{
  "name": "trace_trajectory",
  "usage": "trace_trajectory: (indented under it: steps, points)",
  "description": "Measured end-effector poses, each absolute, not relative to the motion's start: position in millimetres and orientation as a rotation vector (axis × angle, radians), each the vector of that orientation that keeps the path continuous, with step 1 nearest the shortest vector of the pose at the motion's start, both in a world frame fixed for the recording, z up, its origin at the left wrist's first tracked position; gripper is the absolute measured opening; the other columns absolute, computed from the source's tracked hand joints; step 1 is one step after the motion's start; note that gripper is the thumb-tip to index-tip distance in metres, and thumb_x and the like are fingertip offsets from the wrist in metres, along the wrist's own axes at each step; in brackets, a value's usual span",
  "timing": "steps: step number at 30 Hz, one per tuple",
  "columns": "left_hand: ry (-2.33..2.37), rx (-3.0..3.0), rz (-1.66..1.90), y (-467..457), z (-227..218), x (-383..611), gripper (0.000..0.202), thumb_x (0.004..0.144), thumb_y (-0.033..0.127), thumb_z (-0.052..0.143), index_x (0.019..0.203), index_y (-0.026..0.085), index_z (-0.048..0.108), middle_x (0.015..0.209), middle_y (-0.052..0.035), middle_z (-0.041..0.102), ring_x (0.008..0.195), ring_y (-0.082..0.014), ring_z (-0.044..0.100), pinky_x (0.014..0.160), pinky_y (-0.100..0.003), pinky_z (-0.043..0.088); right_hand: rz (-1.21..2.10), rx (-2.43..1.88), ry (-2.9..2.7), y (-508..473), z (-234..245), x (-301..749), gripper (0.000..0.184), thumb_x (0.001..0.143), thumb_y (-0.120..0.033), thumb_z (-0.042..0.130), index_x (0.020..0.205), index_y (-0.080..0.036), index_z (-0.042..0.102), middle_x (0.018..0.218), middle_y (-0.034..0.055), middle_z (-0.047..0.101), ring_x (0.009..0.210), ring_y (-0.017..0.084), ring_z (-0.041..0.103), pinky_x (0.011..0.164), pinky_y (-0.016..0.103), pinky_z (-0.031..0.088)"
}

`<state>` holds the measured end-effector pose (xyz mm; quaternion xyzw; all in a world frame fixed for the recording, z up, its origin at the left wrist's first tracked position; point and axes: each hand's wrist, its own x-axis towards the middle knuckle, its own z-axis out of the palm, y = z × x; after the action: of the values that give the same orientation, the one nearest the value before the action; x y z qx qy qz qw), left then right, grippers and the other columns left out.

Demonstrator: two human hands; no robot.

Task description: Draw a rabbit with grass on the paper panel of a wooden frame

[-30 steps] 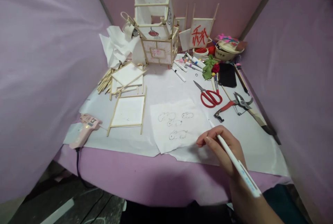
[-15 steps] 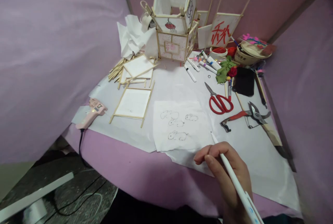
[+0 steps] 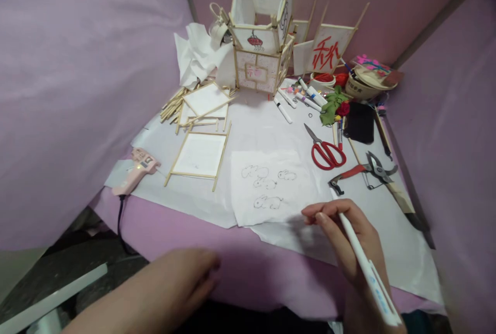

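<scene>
My right hand [image 3: 344, 241] is closed on a white pen [image 3: 366, 267], its tip pointing up away from the paper, at the lower right of a white sheet with small rabbit sketches [image 3: 271, 186]. My left hand [image 3: 182, 282] has come in at the bottom, blurred, fingers loosely together, holding nothing, over the purple table edge [image 3: 232, 256]. A stick-framed paper panel [image 3: 199, 155] lies left of the sketch sheet.
A pink glue gun [image 3: 135, 171] lies at the left edge. Red scissors [image 3: 327, 150] and pruning shears [image 3: 364, 171] lie to the right. At the back stand a paper lantern [image 3: 263, 29], a stick pile [image 3: 194, 106], markers [image 3: 306, 99] and bowls [image 3: 360, 83].
My left hand has entered at the bottom of the view. My right hand with the pen has shifted slightly right and up; the view has steadied.
</scene>
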<state>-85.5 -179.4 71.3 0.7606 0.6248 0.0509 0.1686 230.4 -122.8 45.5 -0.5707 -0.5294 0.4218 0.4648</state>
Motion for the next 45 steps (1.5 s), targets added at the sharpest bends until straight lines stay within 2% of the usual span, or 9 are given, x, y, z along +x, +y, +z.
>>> trace_trajectory:
  steps: [2, 6, 13, 16, 19, 25, 31, 39, 45]
  points:
    - [1.537, 2.206, 0.068, -141.4, 74.4, -86.3, 0.02, 0.1, 0.039, 0.054, 0.107, 0.026, 0.067, 0.096, -0.0013, 0.07, 0.082, -0.0178, 0.067, 0.07, -0.029, 0.055, 0.945, -1.478, -1.333, -113.0, 42.1, 236.2, 0.02, 0.09, -0.045, 0.067, 0.09, -0.028, 0.055, 0.103, 0.008, 0.076, 0.087, 0.026, 0.071, 0.081, 0.045, 0.056]
    - [1.79, 2.412, 0.471, -86.1, 66.3, -92.5, 0.024, 0.098, 0.027, 0.047, 0.109, 0.015, 0.065, 0.105, -0.0119, 0.066, 0.1, -0.0282, 0.063, 0.089, -0.043, 0.052, 0.702, -1.702, -1.508, -79.5, 32.1, 239.8, 0.03, 0.087, -0.052, 0.068, 0.095, -0.029, 0.051, 0.118, 0.01, 0.071, 0.087, 0.028, 0.069, 0.073, 0.041, 0.05]
    - [2.117, 2.213, 0.833, -77.2, 24.6, -124.4, 0.022, 0.092, 0.023, 0.055, 0.11, 0.018, 0.066, 0.113, -0.013, 0.062, 0.11, -0.0318, 0.059, 0.097, -0.05, 0.048, 0.492, -1.819, -1.76, -27.7, 7.2, 201.7, 0.027, 0.081, -0.038, 0.071, 0.087, -0.027, 0.048, 0.079, 0.004, 0.063, 0.071, 0.025, 0.059, 0.063, 0.035, 0.04]
    - [2.22, 2.071, 1.058, -73.5, 16.6, -138.4, 0.023, 0.092, 0.021, 0.053, 0.108, 0.015, 0.067, 0.112, -0.0139, 0.061, 0.109, -0.0326, 0.058, 0.099, -0.052, 0.048, 0.618, -1.731, -1.675, -11.9, 10.4, 197.8, 0.02, 0.082, -0.037, 0.066, 0.086, -0.027, 0.049, 0.08, 0.0014, 0.065, 0.067, 0.021, 0.059, 0.064, 0.034, 0.043]
    - [2.204, 2.05, 1.099, -67.6, 11.6, -147.8, 0.026, 0.092, 0.019, 0.05, 0.109, 0.012, 0.067, 0.116, -0.0171, 0.059, 0.115, -0.0338, 0.057, 0.102, -0.053, 0.048, 0.315, -1.742, -1.501, 12.9, 33.1, 218.6, 0.024, 0.079, -0.041, 0.07, 0.087, -0.026, 0.053, 0.083, 0.0039, 0.065, 0.069, 0.022, 0.059, 0.068, 0.036, 0.044]
    - [2.126, 1.979, 1.02, -63.4, 10.0, -149.1, 0.036, 0.095, 0.014, 0.043, 0.126, 0.01, 0.06, 0.145, -0.0215, 0.048, 0.137, -0.0344, 0.048, 0.11, -0.053, 0.047, -0.236, -1.751, -1.341, 30.8, 70.8, 233.8, 0.038, 0.076, -0.034, 0.077, 0.102, -0.024, 0.051, 0.127, 0.0219, 0.067, 0.118, 0.037, 0.06, 0.095, 0.051, 0.043]
    - [2.094, 1.89, 0.725, -52.8, 18.9, -147.3, 0.056, 0.092, 0.005, 0.039, 0.148, 0.002, 0.039, 0.162, -0.0284, 0.024, 0.154, -0.0376, 0.022, 0.122, -0.058, 0.03, 0.914, -1.387, -1.706, -18.8, 32.6, 103.8, 0.02, 0.089, -0.043, 0.059, 0.092, -0.026, 0.049, 0.122, 0.0113, 0.071, 0.096, 0.026, 0.071, 0.082, 0.044, 0.054]
    - [2.094, 1.852, 0.666, -46.3, 25.2, -141.0, 0.062, 0.086, 0.002, 0.041, 0.148, 0.0, 0.04, 0.161, -0.0321, 0.024, 0.15, -0.0433, 0.028, 0.118, -0.062, 0.033, 0.837, -1.353, -1.98, -14.0, 17.9, 41.9, 0.016, 0.083, -0.023, 0.057, 0.088, -0.026, 0.043, 0.106, 0.0094, 0.07, 0.109, 0.03, 0.063, 0.097, 0.051, 0.045]
    - [1.93, 1.78, 0.698, -59.9, 36.4, -124.1, 0.061, 0.089, 0.011, 0.044, 0.15, 0.008, 0.04, 0.164, -0.0232, 0.027, 0.154, -0.0336, 0.023, 0.124, -0.055, 0.027, 1.079, -1.32, -1.793, -32.8, 25.3, 72.8, 0.018, 0.086, -0.029, 0.056, 0.096, -0.027, 0.043, 0.144, 0.0098, 0.059, 0.114, 0.028, 0.064, 0.095, 0.048, 0.047]
